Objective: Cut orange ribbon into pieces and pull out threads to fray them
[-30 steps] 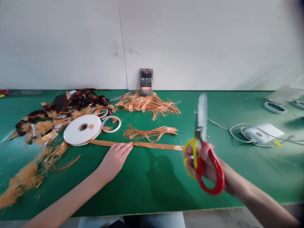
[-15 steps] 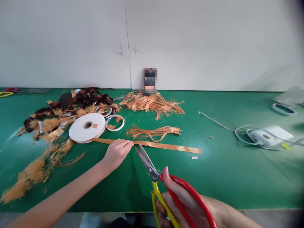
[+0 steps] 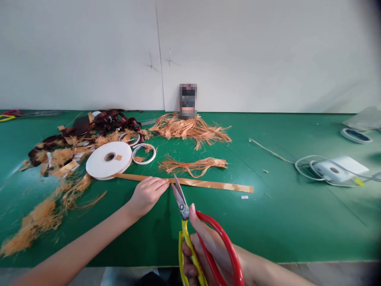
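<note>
A tan satin ribbon (image 3: 214, 185) runs from the white ribbon spool (image 3: 99, 161) rightward across the green table. My left hand (image 3: 149, 194) pinches the ribbon near its middle, fingers closed. In my right hand (image 3: 202, 242) are scissors (image 3: 182, 206) with one red and one yellow handle. Their blades are parted and straddle the ribbon just right of my left fingertips. Behind the ribbon lies a frayed tan ribbon bundle (image 3: 196, 166). Close to the spool rests a white tape roll (image 3: 144, 154).
Dark brown ribbon (image 3: 110, 123) and frayed tan scraps (image 3: 38, 222) cover the left side. A larger frayed pile (image 3: 187, 129) lies by the wall under a blurred upright object (image 3: 188, 101). At right sit a white device (image 3: 339, 169) with a cable and another tape roll (image 3: 355, 136).
My right hand has moved the scissors up and slightly left, bringing the parted blades around the ribbon. My left hand has shifted slightly right with the ribbon.
</note>
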Demonstrator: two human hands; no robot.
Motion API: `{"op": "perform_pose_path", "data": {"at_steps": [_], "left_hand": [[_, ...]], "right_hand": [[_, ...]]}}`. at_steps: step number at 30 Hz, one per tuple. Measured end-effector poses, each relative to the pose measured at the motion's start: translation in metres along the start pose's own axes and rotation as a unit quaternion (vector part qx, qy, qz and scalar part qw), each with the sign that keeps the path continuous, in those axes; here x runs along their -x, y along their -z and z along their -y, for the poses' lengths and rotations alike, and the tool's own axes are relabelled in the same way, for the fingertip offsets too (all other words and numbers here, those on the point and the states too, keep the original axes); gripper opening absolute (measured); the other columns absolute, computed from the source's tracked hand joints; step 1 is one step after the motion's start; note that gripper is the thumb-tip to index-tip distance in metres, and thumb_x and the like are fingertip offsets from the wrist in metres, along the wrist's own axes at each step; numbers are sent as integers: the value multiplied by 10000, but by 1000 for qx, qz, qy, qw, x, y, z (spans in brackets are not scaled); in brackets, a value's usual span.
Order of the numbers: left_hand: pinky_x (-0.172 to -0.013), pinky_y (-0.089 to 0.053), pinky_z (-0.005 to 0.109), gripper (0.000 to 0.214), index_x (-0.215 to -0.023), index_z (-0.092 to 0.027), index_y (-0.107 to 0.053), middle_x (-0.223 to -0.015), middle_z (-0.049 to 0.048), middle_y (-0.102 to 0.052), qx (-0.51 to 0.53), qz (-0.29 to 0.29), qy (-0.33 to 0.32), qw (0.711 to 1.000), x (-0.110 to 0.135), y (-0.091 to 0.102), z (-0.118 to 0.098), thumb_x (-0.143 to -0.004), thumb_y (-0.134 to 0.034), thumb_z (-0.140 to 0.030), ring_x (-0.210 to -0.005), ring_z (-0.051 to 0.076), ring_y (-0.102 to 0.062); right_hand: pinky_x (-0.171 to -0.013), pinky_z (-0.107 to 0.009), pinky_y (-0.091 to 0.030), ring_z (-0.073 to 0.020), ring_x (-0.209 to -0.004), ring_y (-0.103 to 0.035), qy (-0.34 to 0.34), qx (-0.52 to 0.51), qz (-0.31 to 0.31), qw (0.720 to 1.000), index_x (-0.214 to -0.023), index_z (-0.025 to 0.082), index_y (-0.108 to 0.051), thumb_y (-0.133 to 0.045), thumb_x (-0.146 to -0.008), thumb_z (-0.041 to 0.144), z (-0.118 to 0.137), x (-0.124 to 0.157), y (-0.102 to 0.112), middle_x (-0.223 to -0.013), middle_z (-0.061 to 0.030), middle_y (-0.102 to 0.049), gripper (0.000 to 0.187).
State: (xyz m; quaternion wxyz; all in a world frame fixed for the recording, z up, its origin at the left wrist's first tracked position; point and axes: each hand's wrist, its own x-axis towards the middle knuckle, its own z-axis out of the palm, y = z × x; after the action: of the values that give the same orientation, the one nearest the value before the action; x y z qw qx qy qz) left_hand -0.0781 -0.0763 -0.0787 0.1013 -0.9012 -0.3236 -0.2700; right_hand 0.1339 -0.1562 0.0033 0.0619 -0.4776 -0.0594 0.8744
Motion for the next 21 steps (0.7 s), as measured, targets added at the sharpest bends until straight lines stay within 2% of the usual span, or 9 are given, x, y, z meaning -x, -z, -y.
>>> {"op": "perform_pose_path", "data": {"at_steps": [5, 12, 15, 17, 19, 21], "left_hand": [[-756, -537, 321, 262, -1022, -151, -680, -998, 90, -748, 10, -9, -12, 1000, 0, 4, 2, -911, -448, -103, -890, 193, -693], [-741, -534, 319, 271, -1042, -135, -668, -993, 97, -747, 26, -10, -28, 999, -1, 3, 2, -901, -441, -88, -882, 191, -691], [-748, -532, 312, 258, -1019, -119, -668, -980, 102, -748, 16, -10, -36, 999, 1, 4, 2, -897, -443, -81, -863, 189, -693], [-745, -527, 309, 247, -1001, -118, -672, -972, 99, -751, 1, -11, -38, 999, 3, 8, 7, -890, -456, -74, -854, 189, -696], [-722, -518, 310, 238, -978, -141, -685, -961, 84, -756, -27, -12, -16, 999, 4, 12, 15, -886, -473, -82, -841, 193, -701], [-707, -509, 332, 240, -959, -169, -696, -928, 72, -759, -78, -11, 56, 995, 3, 17, 25, -887, -476, -105, -825, 211, -700]], "right_hand": [[-451, -174, -416, -62, -363, -430, 0, 32, -13, 999, -581, 185, -429, -85, -804, 783, 5, 0, -5, -439, 28, -421, 724], [-401, -143, -389, -53, -336, -434, 22, 81, -52, 995, -631, 184, -412, -162, -877, 711, 4, -8, -8, -397, 48, -420, 633], [-385, -144, -389, -52, -332, -398, 23, 105, -70, 992, -668, 191, -401, -218, -923, 640, 1, -11, -2, -396, 64, -407, 548], [-379, -140, -381, -48, -352, -393, 53, 137, -62, 987, -686, 194, -400, -284, -916, 637, 0, -10, 7, -430, 71, -400, 513], [-386, -133, -372, -36, -388, -402, 98, 187, -43, 977, -689, 190, -409, -344, -882, 669, 3, -3, 16, -501, 66, -410, 520], [-377, -135, -339, -22, -401, -385, 131, 255, -27, 958, -679, 188, -409, -413, -829, 704, 13, 8, 23, -568, 60, -418, 537]]}}
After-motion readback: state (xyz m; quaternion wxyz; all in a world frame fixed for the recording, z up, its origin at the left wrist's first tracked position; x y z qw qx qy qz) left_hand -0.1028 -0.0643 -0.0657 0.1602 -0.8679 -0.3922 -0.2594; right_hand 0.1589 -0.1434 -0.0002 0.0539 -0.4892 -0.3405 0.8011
